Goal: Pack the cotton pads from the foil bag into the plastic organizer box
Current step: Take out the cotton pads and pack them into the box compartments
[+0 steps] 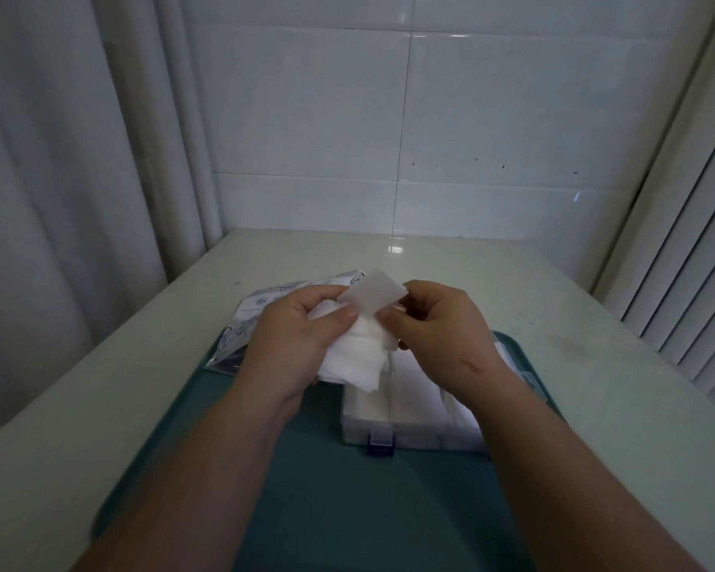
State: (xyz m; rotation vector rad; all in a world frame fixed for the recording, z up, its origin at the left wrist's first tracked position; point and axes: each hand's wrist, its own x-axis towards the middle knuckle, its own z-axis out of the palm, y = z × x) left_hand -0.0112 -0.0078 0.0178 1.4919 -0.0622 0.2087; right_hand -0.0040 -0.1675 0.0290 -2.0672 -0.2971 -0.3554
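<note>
Stack of cotton pads (349, 359): held clear of the table, above the near-left corner of the plastic organizer box (409, 414); one single pad (372, 293) stands up from the top of the stack, between the two hands; the box holds white pads already, though the count cannot be told

Left hand (294, 332): fingers curled under the stack, thumb pressed down on its top, clamping the loose bundle so it does not fan out; judged to serve as the supply hand

Right hand (442, 328): thumb and curled fingers closed on the near edge of the single pad, apparently peeling it off the bundle for separate placing; the fingertips are partly hidden behind the pad

Foil bag (244, 319): lies flat behind the left hand, half on the tray and half on the table, within reach for a refill; whether any pads remain in it cannot be told

Box: lid open, blue latch (380, 444) facing the person, set on a teal tray (306, 489) that keeps the work together

Surroundings: pale, glossy table (595, 324); white tiled wall (471, 117) behind; curtain (79, 158) at left; vertical blinds (694, 241) at right; light dim
</note>
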